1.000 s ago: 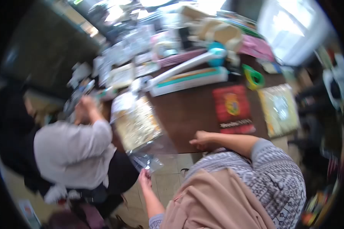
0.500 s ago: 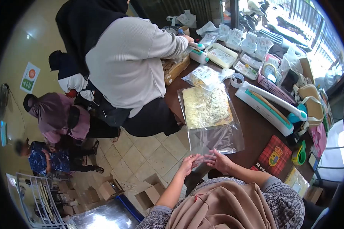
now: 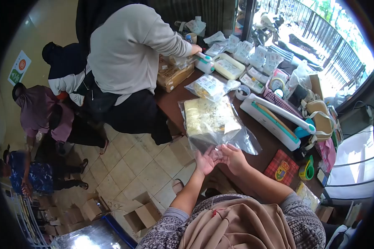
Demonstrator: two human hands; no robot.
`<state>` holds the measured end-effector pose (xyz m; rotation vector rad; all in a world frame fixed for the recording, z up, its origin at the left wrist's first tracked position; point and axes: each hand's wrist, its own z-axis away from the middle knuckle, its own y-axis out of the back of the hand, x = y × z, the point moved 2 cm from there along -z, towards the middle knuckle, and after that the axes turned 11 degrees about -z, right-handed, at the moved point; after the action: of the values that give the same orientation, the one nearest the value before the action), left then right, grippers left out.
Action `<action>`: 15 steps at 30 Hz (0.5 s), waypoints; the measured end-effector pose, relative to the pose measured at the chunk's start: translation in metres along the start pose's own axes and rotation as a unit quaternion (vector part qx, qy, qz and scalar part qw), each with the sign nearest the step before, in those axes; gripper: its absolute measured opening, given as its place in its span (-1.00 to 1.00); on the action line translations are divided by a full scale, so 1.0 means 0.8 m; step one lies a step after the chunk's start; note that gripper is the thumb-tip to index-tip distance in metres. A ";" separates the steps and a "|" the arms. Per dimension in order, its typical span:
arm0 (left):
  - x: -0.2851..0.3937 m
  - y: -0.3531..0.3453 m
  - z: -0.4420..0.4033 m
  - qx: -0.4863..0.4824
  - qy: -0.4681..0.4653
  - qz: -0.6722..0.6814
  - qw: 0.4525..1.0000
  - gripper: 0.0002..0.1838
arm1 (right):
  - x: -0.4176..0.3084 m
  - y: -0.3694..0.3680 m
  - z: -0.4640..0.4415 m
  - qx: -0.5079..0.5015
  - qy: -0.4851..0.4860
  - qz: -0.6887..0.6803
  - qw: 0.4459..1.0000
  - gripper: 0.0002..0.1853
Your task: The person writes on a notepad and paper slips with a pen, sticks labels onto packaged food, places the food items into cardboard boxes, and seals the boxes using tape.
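Note:
A large clear plastic bag (image 3: 247, 139) lies on the brown table with a flat, pale yellow, crumbly-looking slab (image 3: 210, 118) inside. At the bag's near end, my left hand (image 3: 207, 161) has its fingers curled up around the film. Beside it, almost touching, my right hand (image 3: 233, 158) pinches the same end between thumb and fingers. On the slab's far edge rests a smaller clear packet (image 3: 210, 87) with a printed label and something yellow in it.
Right of the bag lies a white and teal impulse sealer (image 3: 270, 122), near a tape roll (image 3: 242, 92) and a purple basket (image 3: 274, 98). A red plaid item (image 3: 281, 167) is nearer. At left, a co-worker (image 3: 124, 54) reaches to another sealer (image 3: 204, 64). Open cartons (image 3: 143, 216) stand on the floor.
My hands have moved forward and closer together, and the bag's near end is now drawn up between them. The whole view has shifted, moving the table's things left.

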<state>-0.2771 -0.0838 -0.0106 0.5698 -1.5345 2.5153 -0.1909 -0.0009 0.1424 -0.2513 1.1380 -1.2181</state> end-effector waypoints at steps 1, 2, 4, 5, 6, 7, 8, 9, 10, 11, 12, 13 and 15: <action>0.002 -0.006 -0.007 0.013 -0.011 0.025 1.000 -0.15 | -0.004 0.000 0.006 -0.001 0.007 0.007 1.000 -0.78; -0.001 0.006 -0.019 0.003 -0.014 0.026 1.000 -0.15 | -0.009 0.003 0.012 0.011 0.008 0.017 1.000 -0.78; -0.009 0.044 -0.046 -0.278 -0.059 0.239 0.928 -0.18 | -0.025 0.000 0.027 0.041 0.005 0.041 0.998 -0.79; -0.005 0.034 -0.049 -0.284 -0.061 0.239 0.927 -0.18 | -0.032 0.003 0.027 0.038 0.008 0.045 0.998 -0.79; -0.004 0.028 -0.049 -0.111 -0.048 0.177 0.977 -0.20 | -0.038 0.007 0.028 0.021 0.029 0.058 0.998 -0.80; -0.003 0.024 -0.045 0.068 -0.032 0.111 0.991 -0.19 | -0.043 0.009 0.028 0.005 0.047 0.072 0.996 -0.81; 0.000 0.013 -0.040 0.073 -0.028 0.170 0.982 -0.25 | -0.046 0.010 0.026 0.006 0.049 0.055 0.997 -0.82; -0.003 0.018 -0.040 0.076 -0.028 0.171 0.982 -0.25 | -0.051 0.003 0.027 0.006 0.046 0.054 0.998 -0.82; -0.005 0.019 -0.042 -0.096 -0.070 0.130 0.984 -0.25 | -0.060 -0.012 0.032 -0.022 0.050 0.092 0.994 -0.81; -0.007 0.021 -0.039 -0.267 -0.103 0.084 0.954 -0.25 | -0.067 -0.023 0.036 -0.046 0.058 0.126 0.989 -0.81; -0.007 0.020 -0.035 -0.269 -0.087 0.079 0.956 -0.25 | -0.070 -0.029 0.035 -0.052 0.066 0.162 0.983 -0.79; -0.004 0.018 -0.029 -0.232 -0.088 0.059 0.967 -0.25 | -0.075 -0.034 0.036 -0.037 0.078 0.147 0.985 -0.79; 0.002 0.007 -0.024 -0.209 -0.052 0.025 0.976 -0.24 | -0.081 -0.037 0.044 -0.053 0.036 0.220 0.973 -0.78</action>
<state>-0.2849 -0.0694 -0.0227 0.6091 -2.0612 2.1213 -0.1756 0.0275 0.2151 -0.0298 1.2443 -0.7807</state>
